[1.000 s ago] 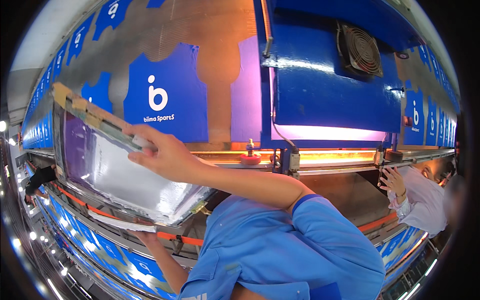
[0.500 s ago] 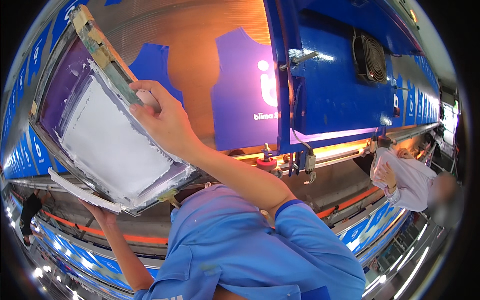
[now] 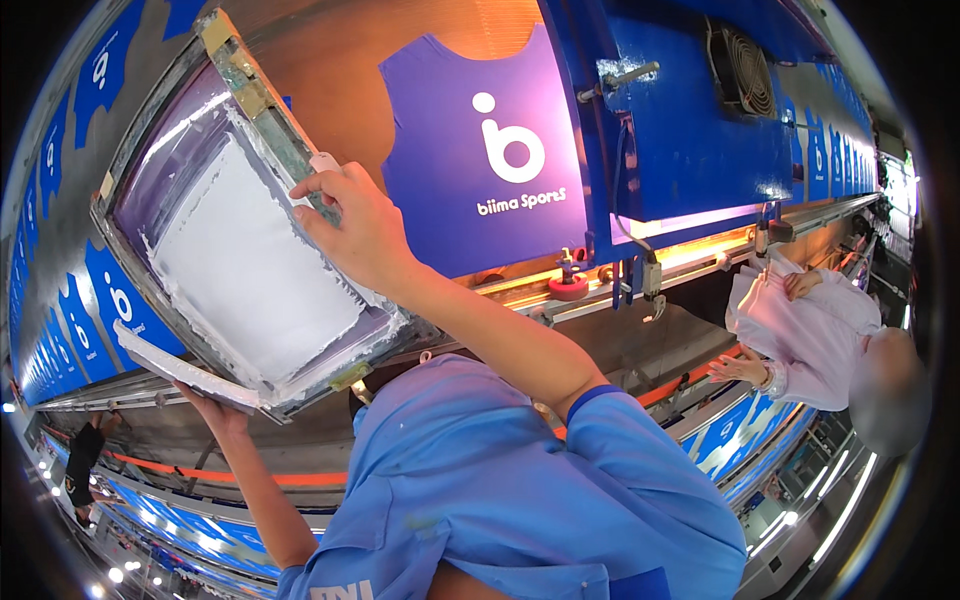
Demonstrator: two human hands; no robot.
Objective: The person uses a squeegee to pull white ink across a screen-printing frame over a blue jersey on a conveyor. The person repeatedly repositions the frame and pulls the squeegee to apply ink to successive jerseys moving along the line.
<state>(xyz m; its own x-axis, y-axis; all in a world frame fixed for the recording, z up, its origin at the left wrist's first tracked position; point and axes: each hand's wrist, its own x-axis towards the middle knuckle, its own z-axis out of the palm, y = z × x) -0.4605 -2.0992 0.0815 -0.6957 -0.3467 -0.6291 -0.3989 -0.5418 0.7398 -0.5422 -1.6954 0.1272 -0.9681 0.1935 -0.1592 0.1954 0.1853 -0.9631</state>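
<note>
My right hand (image 3: 350, 215) grips the upper side of a tilted screen-printing frame (image 3: 262, 85), at a pale handle on its right edge. Thick white ink (image 3: 240, 260) covers much of the purple mesh. Below the frame's lower left side, my left hand (image 3: 215, 405) holds a long bar coated in white (image 3: 180, 370), apparently a squeegee, its fingers partly hidden under it. A blue fabric panel (image 3: 440, 140) with a white print lies on the platen just right of the frame, lit pink along one edge.
A blue machine housing (image 3: 680, 130) with a fan sits on a lit rail (image 3: 690, 250) at the right. A co-worker (image 3: 820, 340) in pale clothing is by the rail; another person (image 3: 85, 460) is at lower left. Printed panels (image 3: 110, 300) line the long platen.
The screen frame has risen and turned more steeply with my right hand, and my left hand has risen with the bar. The co-worker's hands have moved lower.
</note>
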